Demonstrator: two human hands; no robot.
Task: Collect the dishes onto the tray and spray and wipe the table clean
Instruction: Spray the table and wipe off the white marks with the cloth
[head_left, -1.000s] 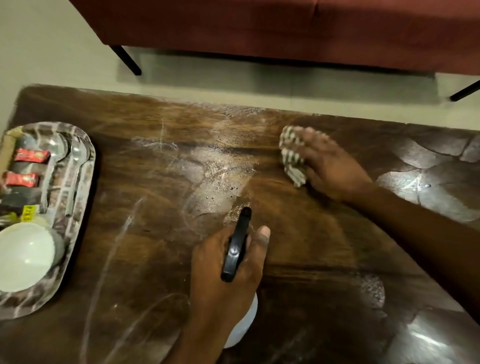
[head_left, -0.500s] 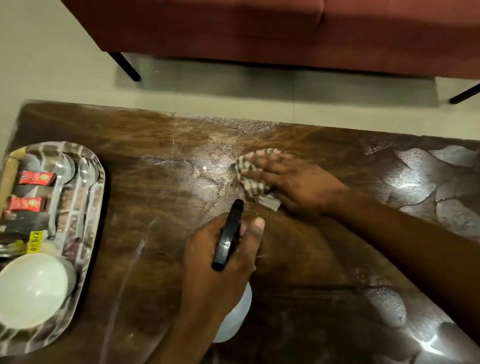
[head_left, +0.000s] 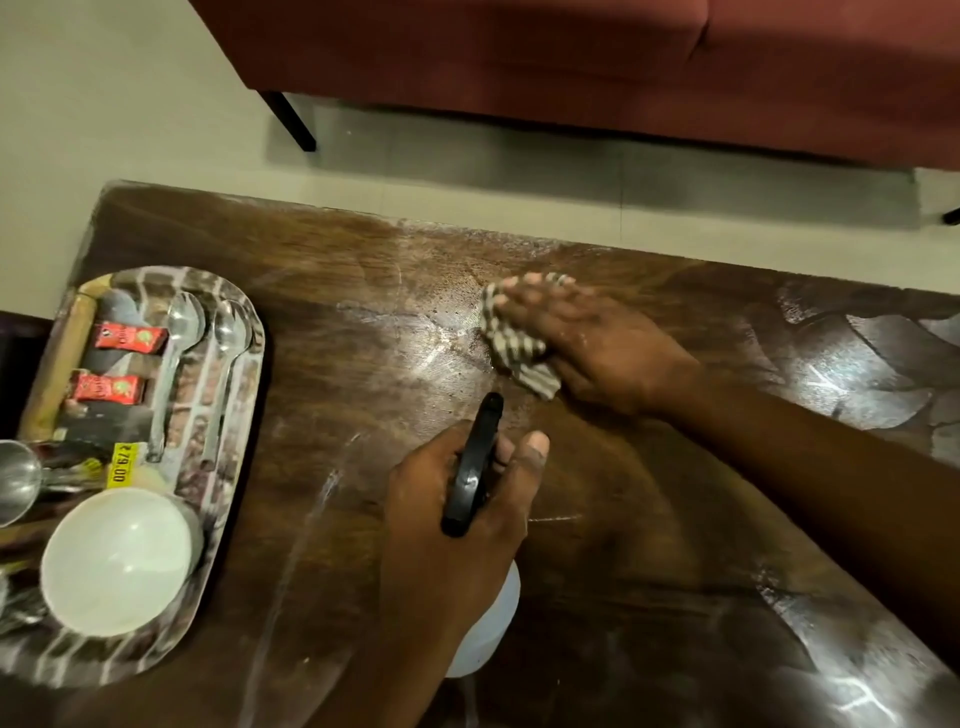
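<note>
R hand (head_left: 597, 348) flat on striped cloth (head_left: 511, 343), pressing it to wet table (head_left: 675, 545). L hand (head_left: 462, 525) grips spray bottle (head_left: 475, 467) near cloth. Tray (head_left: 236, 415) w/ bowl (head_left: 117, 558), spoons (head_left: 208, 353) far left of cloth.

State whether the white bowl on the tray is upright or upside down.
Upright: the white bowl shows its open, empty inside to the camera, resting on the patterned tray.

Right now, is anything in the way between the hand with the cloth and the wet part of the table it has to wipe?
Nothing visible blocks it. The right hand presses the striped cloth flat on the table, and the wet sheen lies bare just to its left. The left hand with the spray bottle is nearer the camera.
</note>
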